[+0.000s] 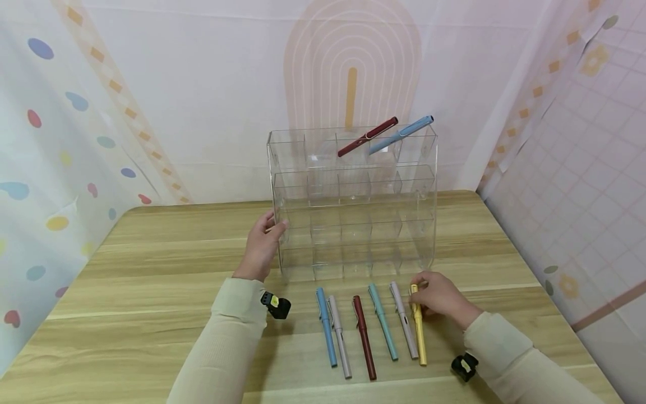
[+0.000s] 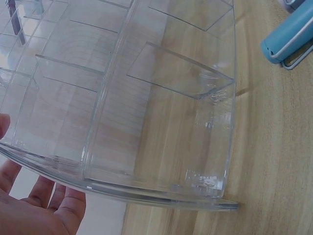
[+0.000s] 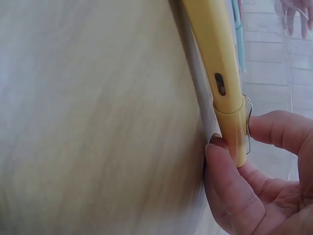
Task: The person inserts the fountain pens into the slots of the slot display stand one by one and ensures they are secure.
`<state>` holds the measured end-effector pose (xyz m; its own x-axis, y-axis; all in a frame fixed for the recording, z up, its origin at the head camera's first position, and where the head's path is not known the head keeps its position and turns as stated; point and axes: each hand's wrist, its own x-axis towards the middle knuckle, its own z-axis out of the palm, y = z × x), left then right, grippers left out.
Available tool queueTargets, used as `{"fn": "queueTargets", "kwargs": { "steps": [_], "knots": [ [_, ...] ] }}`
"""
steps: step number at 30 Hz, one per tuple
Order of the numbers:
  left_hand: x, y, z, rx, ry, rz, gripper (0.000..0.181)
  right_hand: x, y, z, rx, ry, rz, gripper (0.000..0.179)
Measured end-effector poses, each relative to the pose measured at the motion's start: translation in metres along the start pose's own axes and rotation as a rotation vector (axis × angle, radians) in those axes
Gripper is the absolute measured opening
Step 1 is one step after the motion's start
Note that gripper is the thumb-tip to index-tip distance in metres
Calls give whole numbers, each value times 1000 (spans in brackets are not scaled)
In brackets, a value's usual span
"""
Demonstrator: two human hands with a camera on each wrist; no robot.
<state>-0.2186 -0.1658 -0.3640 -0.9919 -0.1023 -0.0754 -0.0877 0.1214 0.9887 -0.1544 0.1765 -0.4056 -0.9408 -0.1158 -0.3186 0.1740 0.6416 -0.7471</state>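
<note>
A clear acrylic pen rack [image 1: 323,225] with stepped rows of compartments stands upright on the table. My left hand [image 1: 261,247] grips its left side panel, thumb in front and fingers [image 2: 71,208] behind in the left wrist view. At the front right, my right hand [image 1: 441,294] pinches the capped end of a yellow pen [image 1: 420,336] by its clip; in the right wrist view the thumb and fingertips close around the yellow cap [image 3: 230,125]. A dark red pen [image 1: 370,136] and a light blue pen [image 1: 404,133] lean in the rack's top row.
In front of the rack lie a blue pen [image 1: 325,328], a pale lilac pen [image 1: 339,336], a dark red pen [image 1: 364,339], a teal pen [image 1: 383,322] and another lilac pen [image 1: 404,320]. Patterned cloth [image 1: 202,84] hangs behind and beside the wooden table [image 1: 151,292].
</note>
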Motion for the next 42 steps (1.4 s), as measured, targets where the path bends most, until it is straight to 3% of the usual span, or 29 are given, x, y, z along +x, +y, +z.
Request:
{"fn": "queueTargets", "kwargs": {
  "steps": [4, 10, 23, 35, 42],
  "knots": [
    [-1, 2, 1, 9, 8, 20, 52, -1, 2, -2, 38, 4, 3, 35],
    [3, 0, 1, -9, -5, -6, 51, -3, 5, -4, 99, 14, 11, 30],
    [4, 0, 3, -17, -3, -8, 51, -11, 1, -26, 260, 75, -14, 37],
    [1, -1, 3, -38, 10, -4, 49, -15, -13, -59, 359, 119, -92, 45],
    [-2, 3, 2, -39, 11, -1, 49, -13, -27, -70, 467, 155, -152, 33]
  ]
}}
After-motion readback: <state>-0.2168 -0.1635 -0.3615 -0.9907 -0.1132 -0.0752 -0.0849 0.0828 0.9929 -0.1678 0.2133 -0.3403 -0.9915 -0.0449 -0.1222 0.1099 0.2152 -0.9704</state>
